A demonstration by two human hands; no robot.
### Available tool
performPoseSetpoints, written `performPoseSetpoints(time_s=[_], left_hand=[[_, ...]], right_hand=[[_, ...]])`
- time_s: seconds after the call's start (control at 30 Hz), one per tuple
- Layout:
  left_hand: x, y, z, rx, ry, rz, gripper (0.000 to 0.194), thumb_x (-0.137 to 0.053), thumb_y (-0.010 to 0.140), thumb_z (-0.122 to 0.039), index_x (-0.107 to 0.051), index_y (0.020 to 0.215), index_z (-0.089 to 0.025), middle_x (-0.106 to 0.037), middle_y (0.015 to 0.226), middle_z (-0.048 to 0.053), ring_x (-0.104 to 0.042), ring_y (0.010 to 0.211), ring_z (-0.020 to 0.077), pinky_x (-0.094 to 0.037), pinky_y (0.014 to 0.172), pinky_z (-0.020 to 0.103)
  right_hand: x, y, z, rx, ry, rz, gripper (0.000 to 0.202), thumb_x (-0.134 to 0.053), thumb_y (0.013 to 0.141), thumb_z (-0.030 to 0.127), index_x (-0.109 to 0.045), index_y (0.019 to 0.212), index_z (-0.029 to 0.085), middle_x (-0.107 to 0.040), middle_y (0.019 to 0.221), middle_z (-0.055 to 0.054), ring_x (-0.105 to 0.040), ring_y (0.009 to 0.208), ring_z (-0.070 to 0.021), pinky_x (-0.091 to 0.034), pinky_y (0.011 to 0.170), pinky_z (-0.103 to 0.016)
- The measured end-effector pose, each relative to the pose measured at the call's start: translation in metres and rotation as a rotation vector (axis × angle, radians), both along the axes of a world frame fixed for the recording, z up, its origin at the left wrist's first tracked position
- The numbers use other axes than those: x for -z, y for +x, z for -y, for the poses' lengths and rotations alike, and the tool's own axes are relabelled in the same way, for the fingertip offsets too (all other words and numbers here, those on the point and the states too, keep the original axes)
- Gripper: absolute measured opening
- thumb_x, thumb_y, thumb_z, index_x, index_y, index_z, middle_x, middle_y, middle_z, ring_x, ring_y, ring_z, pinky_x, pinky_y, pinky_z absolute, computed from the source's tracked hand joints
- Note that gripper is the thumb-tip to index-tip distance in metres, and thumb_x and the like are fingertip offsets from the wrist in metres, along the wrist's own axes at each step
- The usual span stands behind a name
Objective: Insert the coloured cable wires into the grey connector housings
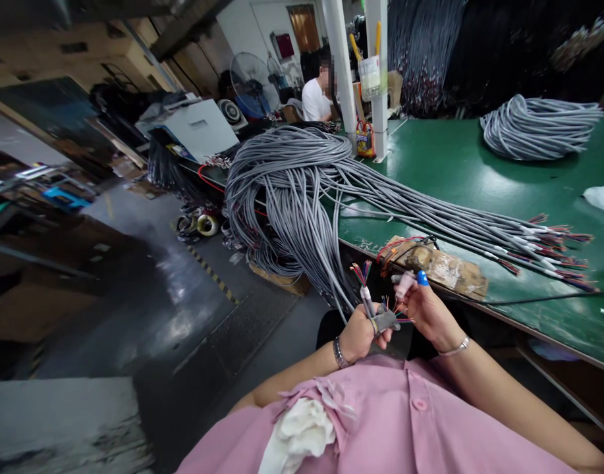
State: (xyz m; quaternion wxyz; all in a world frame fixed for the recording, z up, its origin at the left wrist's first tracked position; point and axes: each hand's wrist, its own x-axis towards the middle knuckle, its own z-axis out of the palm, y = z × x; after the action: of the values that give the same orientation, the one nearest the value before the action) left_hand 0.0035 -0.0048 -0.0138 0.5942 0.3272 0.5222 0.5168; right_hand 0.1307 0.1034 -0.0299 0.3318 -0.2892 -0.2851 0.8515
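My left hand (359, 337) is closed around a grey cable (367, 301), whose coloured wires (361, 272) fan out above the fist. A grey covering (383, 321) wraps the thumb, and more thin coloured wires (393, 307) spread out beside it. Close to those wires is my right hand (429, 315), its fingers bent and partly apart. It wears a blue fingertip cover (422, 278) and a pale wrap (406, 284) on another finger. No grip on a wire shows there, though some fingertips are hidden.
A large bundle of grey cables (292, 171) drapes over the green table (444, 171), its stripped ends lying rightward. A taped wooden block (442, 266) sits at the table edge. Farther back are a coiled cable bundle (536, 128), a white post (340, 66) and a seated person (314, 99).
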Motion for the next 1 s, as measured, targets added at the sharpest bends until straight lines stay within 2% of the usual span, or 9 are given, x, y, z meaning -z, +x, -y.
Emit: performPoseSetpoints(time_s=[0.17,0.3,0.37,0.53,0.77,1.0], left_hand=[[-0.002,-0.005,0.001,-0.028,-0.007,0.048,0.034,-0.069,0.072,-0.043,-0.059,0.063,-0.011,-0.055,0.047,0.0,-0.044,0.032,0.006,-0.03,0.033,0.018],[-0.003,-0.007,-0.004,-0.022,-0.004,0.068,0.037,-0.07,0.07,-0.045,-0.059,0.065,-0.011,-0.055,0.047,0.0,-0.043,0.032,0.0058,-0.029,0.032,0.018],[-0.004,-0.008,-0.007,-0.005,-0.006,0.071,0.038,-0.07,0.07,-0.046,-0.059,0.065,-0.01,-0.055,0.046,0.0,-0.043,0.032,0.0059,-0.028,0.032,0.018],[0.0,-0.008,-0.016,0.008,-0.017,0.098,0.037,-0.072,0.068,-0.045,-0.058,0.064,-0.011,-0.054,0.045,-0.001,-0.042,0.031,0.006,-0.029,0.031,0.019],[0.006,-0.007,-0.022,0.044,-0.037,0.068,0.038,-0.071,0.067,-0.046,-0.059,0.063,-0.011,-0.053,0.044,0.0,-0.041,0.032,0.0057,-0.03,0.032,0.018],[0.009,-0.007,-0.021,0.059,-0.041,0.042,0.036,-0.069,0.068,-0.045,-0.06,0.063,-0.011,-0.054,0.045,0.0,-0.041,0.031,0.0059,-0.029,0.031,0.019]], right_hand=[[0.002,0.002,0.002,0.019,0.041,0.04,0.027,-0.068,0.077,0.046,-0.067,0.084,0.021,-0.061,0.074,-0.001,-0.052,0.062,-0.0125,-0.043,0.054,-0.024],[0.008,0.003,0.007,0.222,0.254,0.174,0.027,-0.067,0.079,0.046,-0.065,0.074,0.02,-0.059,0.067,0.0,-0.048,0.058,-0.011,-0.04,0.055,-0.025],[0.01,0.001,0.008,0.262,0.298,0.201,0.031,-0.065,0.079,0.05,-0.064,0.072,0.02,-0.059,0.066,0.0,-0.048,0.057,-0.011,-0.04,0.055,-0.025],[0.008,-0.007,0.005,0.058,0.076,0.03,0.045,-0.061,0.075,0.063,-0.068,0.084,0.02,-0.065,0.075,-0.004,-0.054,0.061,-0.0152,-0.043,0.054,-0.028],[0.005,-0.012,0.004,0.136,0.027,0.011,0.042,-0.07,0.069,0.059,-0.069,0.079,0.019,-0.067,0.075,-0.005,-0.054,0.059,-0.0148,-0.045,0.055,-0.028],[-0.002,-0.011,0.008,0.082,-0.001,-0.017,0.047,-0.066,0.07,0.063,-0.068,0.082,0.018,-0.063,0.066,-0.003,-0.052,0.052,-0.0146,-0.042,0.048,-0.029]])
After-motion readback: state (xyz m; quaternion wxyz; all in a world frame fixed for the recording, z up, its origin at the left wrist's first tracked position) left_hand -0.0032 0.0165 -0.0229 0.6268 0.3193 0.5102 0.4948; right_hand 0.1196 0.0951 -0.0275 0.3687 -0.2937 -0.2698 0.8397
